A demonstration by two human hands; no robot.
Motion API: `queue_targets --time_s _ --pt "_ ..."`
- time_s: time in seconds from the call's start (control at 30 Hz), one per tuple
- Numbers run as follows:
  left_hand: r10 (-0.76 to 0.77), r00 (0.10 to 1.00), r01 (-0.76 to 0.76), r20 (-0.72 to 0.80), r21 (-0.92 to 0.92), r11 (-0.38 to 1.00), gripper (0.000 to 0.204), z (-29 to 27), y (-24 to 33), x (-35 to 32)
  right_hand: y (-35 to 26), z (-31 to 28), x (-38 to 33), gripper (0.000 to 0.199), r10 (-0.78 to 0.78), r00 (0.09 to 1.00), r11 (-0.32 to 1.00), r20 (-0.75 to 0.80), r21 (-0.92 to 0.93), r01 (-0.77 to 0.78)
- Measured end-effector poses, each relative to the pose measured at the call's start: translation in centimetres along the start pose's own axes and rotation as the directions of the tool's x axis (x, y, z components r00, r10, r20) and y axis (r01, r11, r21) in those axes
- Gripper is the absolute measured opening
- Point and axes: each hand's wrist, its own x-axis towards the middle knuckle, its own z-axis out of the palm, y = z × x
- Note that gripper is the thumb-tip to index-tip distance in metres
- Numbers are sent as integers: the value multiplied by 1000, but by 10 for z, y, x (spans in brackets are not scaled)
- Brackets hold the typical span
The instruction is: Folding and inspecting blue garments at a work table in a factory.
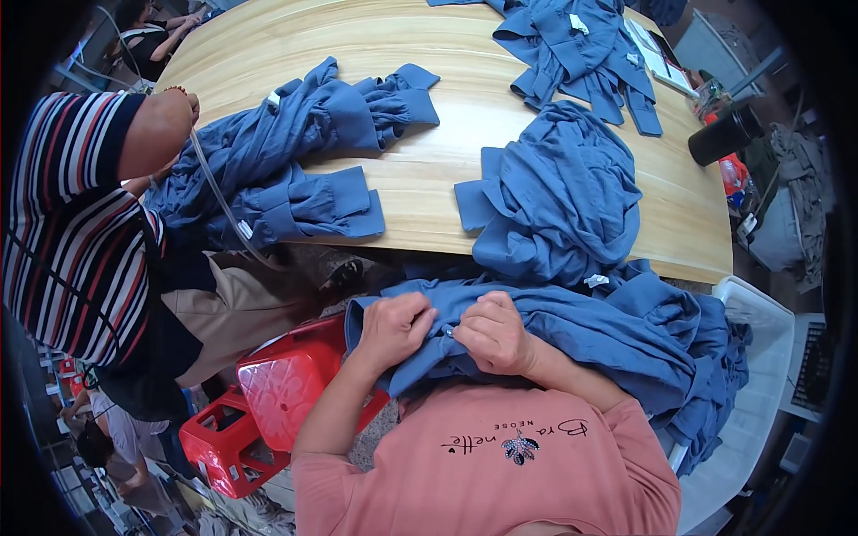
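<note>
A blue garment (581,330) with long sleeves lies bunched in front of me, below the near edge of the wooden table. My left hand (393,330) is closed on its cloth, thumb and fingers pinched together. Just to the right, my right hand (493,334) grips the same garment, its fingers curled over the fabric. A small pale spot, perhaps a button, shows between the hands beside my right fingertips. The garment trails off to the right over a white plastic bin (751,375). What lies under my fingers is hidden.
More blue garments lie on the wooden table (429,179): a heap (563,188) ahead, others left and far right. A co-worker in a striped top (80,196) stands close on the left. Red plastic stools (290,393) stand by my left arm. A black bottle (726,136) is at right.
</note>
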Motion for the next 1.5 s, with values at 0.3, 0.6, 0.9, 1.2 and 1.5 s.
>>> queue_targets --time_s 0.3,0.6,0.9,1.2,1.5 --pt "280 950 -259 -136 154 953 41 7 3 -6 1 2 -1 20 40 999 999 -15 -16 -40" --pt "479 856 -400 -192 340 851 40 17 -4 -15 2 4 -3 21 46 999 999 5 -24 -46" --pt "-188 980 194 66 -528 827 10 7 -13 -7 4 2 -5 19 75 997 997 20 -24 -75" --pt "-256 950 309 179 -647 697 8 4 -20 -6 3 4 -1 14 26 997 998 71 -53 -22" --pt "-370 901 420 227 -669 613 6 9 -18 -12 2 17 13 15 -72 990 993 124 -83 83"
